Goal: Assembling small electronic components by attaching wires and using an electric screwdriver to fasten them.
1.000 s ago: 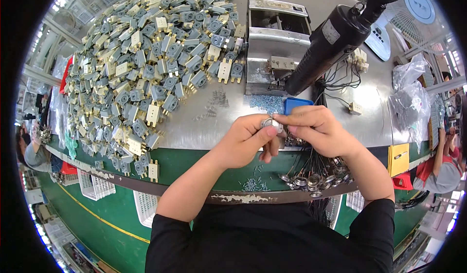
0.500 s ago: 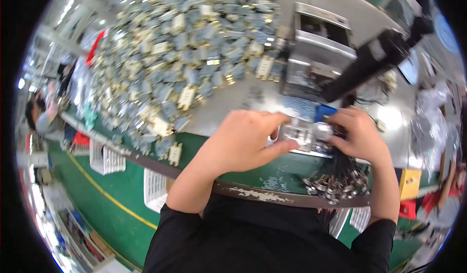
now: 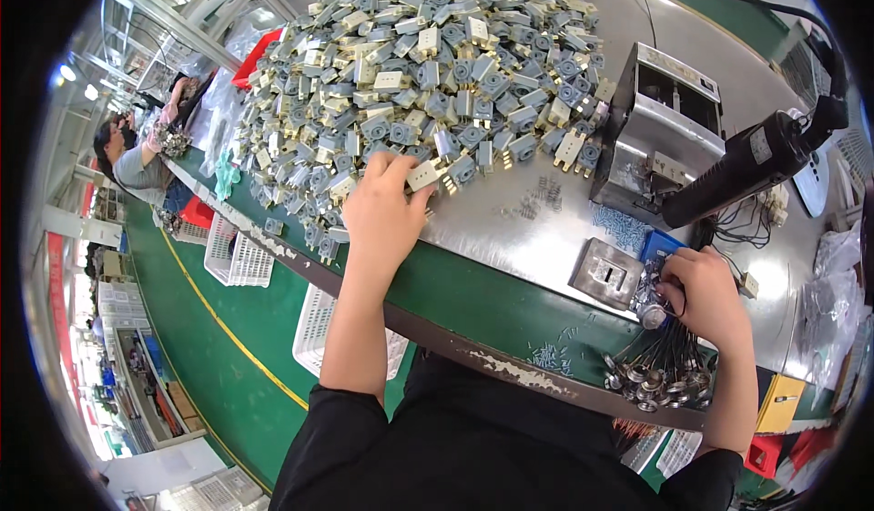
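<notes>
My left hand [image 3: 384, 203] reaches to the near edge of a large heap of grey-and-cream plastic blocks [image 3: 437, 101]. Between its thumb and fingers is a cream block with metal prongs [image 3: 422, 176]. Farther right, my right hand [image 3: 706, 294] has its fingers curled in at a blue tray [image 3: 659, 245]; what they pinch is hidden. A silver round metal part [image 3: 651, 316] with a black wire lies just below those fingers. Beside the tray sits a metal fixture block [image 3: 604, 274] with a slot in its top, touched by neither hand.
A black cylindrical tool [image 3: 737, 169] slants over the table beside a metal machine [image 3: 642, 137]. Black-wired round metal parts [image 3: 657, 379] bunch at the front edge. Loose screws [image 3: 550, 358] lie on the green mat. A person [image 3: 141, 160] works at far left.
My left hand has gone from the metal fixture to the heap and taken a cream block. My right hand has drawn off the fixture toward the blue tray. The view has shifted.
</notes>
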### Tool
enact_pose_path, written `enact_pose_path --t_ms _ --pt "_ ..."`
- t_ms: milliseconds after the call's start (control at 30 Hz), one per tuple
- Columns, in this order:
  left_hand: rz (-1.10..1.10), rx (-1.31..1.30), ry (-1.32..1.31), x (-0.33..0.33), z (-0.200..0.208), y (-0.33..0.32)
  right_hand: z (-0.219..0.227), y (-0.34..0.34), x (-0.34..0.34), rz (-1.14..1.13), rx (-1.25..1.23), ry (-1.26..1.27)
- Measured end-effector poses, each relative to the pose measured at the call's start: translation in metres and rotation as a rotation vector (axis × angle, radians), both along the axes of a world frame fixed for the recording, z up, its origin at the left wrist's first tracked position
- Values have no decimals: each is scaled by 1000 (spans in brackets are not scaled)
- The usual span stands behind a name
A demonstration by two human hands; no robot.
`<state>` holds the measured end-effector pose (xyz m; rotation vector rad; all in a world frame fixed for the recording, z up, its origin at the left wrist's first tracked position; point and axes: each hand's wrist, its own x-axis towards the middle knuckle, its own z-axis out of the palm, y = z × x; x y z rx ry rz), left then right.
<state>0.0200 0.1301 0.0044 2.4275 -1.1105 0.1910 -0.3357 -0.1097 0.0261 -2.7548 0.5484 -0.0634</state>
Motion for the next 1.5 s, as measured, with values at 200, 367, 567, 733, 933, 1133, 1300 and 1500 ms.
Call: enact_pose_path --t_ms 200,367,567,733,933,1133,1300,1500 --pt "-293 -554 763 -11 -1 10 6 -5 -6 -32 189 -188" --pt "-575 -830 1262 -44 1 -9 3 -6 -8 -169 259 -278" --pt "-770 -824 1549 -68 10 -40 11 -12 -17 -159 264 -338" --pt "-812 -751 1476 -80 17 -51 15 -13 -22 -169 253 -393" --pt "-853 -752 1400 -98 15 -66 15 -18 -25 -183 258 -395" --pt "-978 -550 1059 -104 -13 -84 12 -20 -21 -149 271 -434" --pt "-997 -200 725 -125 -17 -100 15 -18 -23 -112 281 -431" --pt "-1071 -227 513 -123 -37 -109 15 -16 -24 -124 305 -426"
